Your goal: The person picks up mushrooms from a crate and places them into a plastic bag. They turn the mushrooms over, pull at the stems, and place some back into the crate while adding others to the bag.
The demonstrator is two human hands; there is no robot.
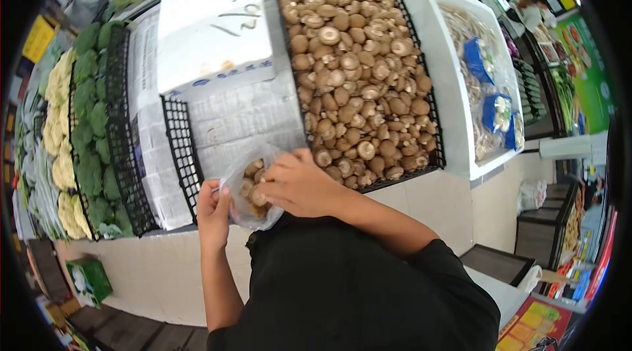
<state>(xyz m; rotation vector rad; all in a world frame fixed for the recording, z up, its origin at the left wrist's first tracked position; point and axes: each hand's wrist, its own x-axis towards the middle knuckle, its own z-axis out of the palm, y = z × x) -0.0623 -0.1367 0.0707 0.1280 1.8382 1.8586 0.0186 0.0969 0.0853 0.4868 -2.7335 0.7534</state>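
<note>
A clear plastic bag [263, 221] with several brown mushrooms [246, 188] inside is held in front of my body. My left hand [214, 211] pinches the bag's left rim between thumb and fingers. At the bag's mouth, my right hand [297, 183] has its fingers bent around a mushroom [259, 194], partly hiding it. Just beyond my right hand, a large heap of loose brown mushrooms [355, 75] fills a black plastic crate [403, 182].
A white foam box [214, 28] with handwriting rests on newspaper [243, 117] ahead. Broccoli [85, 98] and cauliflower [58, 127] lie at left. Another white foam box [461, 134] at right holds packaged mushrooms. A green basket [99, 278] is on the floor.
</note>
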